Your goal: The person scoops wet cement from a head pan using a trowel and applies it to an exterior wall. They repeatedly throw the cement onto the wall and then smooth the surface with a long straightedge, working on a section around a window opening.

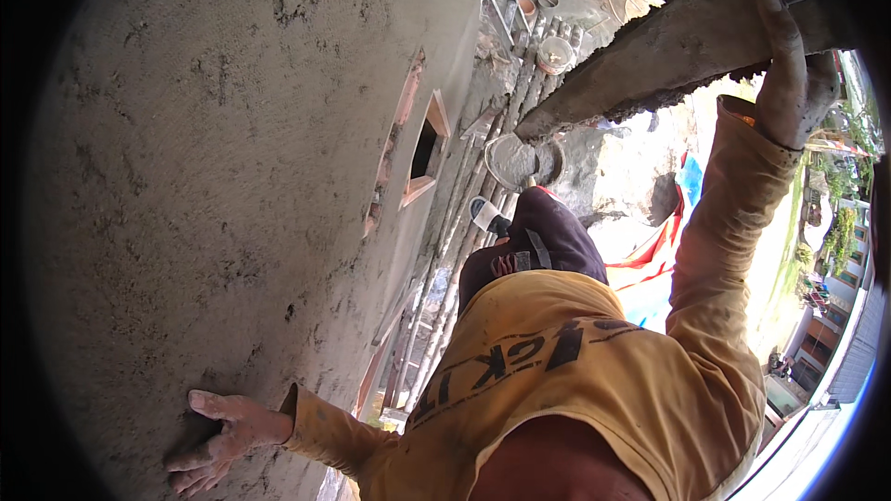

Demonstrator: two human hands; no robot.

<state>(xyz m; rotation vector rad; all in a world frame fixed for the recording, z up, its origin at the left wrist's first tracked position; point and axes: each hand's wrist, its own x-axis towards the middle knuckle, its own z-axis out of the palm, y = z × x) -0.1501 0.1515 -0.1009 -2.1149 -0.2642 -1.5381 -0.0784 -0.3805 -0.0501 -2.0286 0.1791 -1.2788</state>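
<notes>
My left hand (223, 436) is at the lower left with its fingers spread. It lies against or just off the rough grey plastered wall (213, 223); I cannot tell whether the palm touches. Up at the right, my right hand (789, 79) grips a long straightedge board (668, 46) near its upper end. Wet mortar coats the board's face, and its edges are ragged with clumps. The board slants down toward the middle of the view, its lower end near a round tub of mortar (510, 162). Small pits and dark rough patches mark the wall.
A rectangular opening (427, 147) with an orange-brown frame is set in the wall. Below me runs a platform of poles (527, 74), with a pale bucket (555, 54) farther along it. Blue and red sheeting (673, 223) lies below at the right, and buildings stand beyond.
</notes>
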